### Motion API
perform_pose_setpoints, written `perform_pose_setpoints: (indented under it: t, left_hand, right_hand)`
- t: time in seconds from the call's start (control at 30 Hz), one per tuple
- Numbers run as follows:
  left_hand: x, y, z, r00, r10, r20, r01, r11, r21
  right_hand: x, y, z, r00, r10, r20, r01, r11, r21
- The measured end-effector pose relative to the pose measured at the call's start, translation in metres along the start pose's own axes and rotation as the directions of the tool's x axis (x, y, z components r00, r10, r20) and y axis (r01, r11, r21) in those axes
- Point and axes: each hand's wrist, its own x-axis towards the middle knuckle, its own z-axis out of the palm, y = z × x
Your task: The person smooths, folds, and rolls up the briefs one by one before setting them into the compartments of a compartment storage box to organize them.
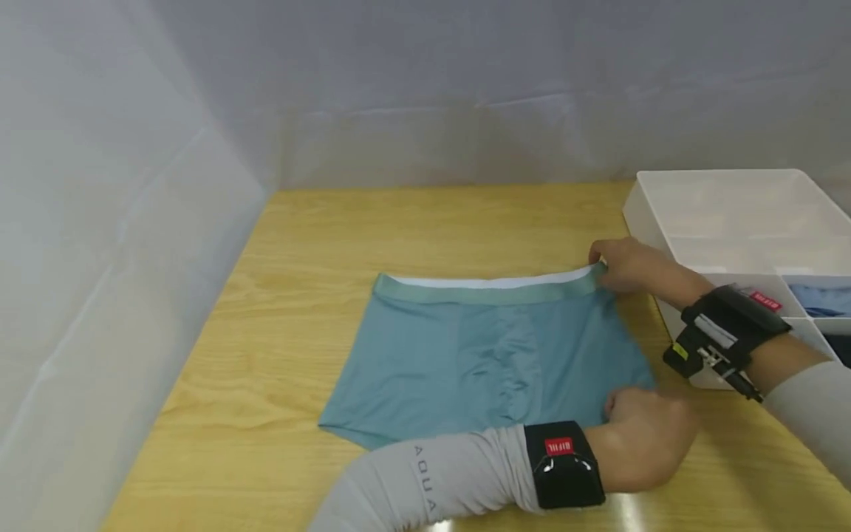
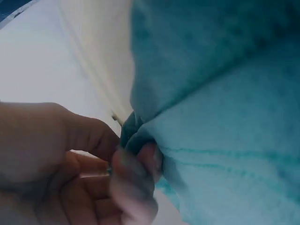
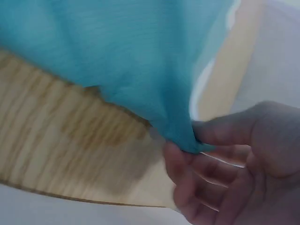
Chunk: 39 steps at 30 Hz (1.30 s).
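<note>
Teal boxer briefs lie spread on the wooden table, the pale green waistband along the far side with a white inner edge showing. My right hand pinches the waistband's right corner between thumb and fingers; the right wrist view shows the fabric drawn to a point in that grip. Crossing in front of the briefs, my left arm reaches to the right, and the left hand pinches the lower right leg corner. In the left wrist view its thumb and fingers gather the stitched hem. The left forearm hides part of the near edge.
A white divided box stands at the right, with a folded blue cloth and a dark item in its compartments. The wooden table is bordered by pale sheeting at the back and left.
</note>
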Motion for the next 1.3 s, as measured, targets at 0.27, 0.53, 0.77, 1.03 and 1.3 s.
perform_pose_setpoints:
  t: [0.27,0.53,0.77,1.03,1.3]
  left_hand:
    - [-0.012,-0.015,-0.008,0.987,0.094,-0.129,-0.087,0.995,0.055]
    - [-0.076,-0.078,-0.015,0.919,0.194,-0.344,-0.254,0.958,-0.137]
    - [-0.145,-0.151,0.001,0.969,0.009,-0.249,-0.208,0.577,-0.789]
    - [-0.210,-0.192,0.034,0.948,-0.310,-0.065,0.034,0.304,-0.952]
    - [-0.236,-0.216,0.067,0.881,-0.440,0.175,0.291,0.210,-0.933]
  right_hand:
    - [-0.006,0.010,0.002,0.990,-0.059,-0.126,0.067,0.996,0.061]
    - [-0.005,-0.022,-0.006,0.958,-0.101,-0.270,0.170,0.955,0.245]
    - [0.021,-0.083,-0.009,0.967,-0.129,-0.220,0.224,0.842,0.491]
    - [0.060,-0.169,0.019,0.944,-0.275,-0.182,0.330,0.796,0.508]
    - [0.084,-0.200,0.054,0.925,-0.380,-0.014,0.352,0.841,0.410]
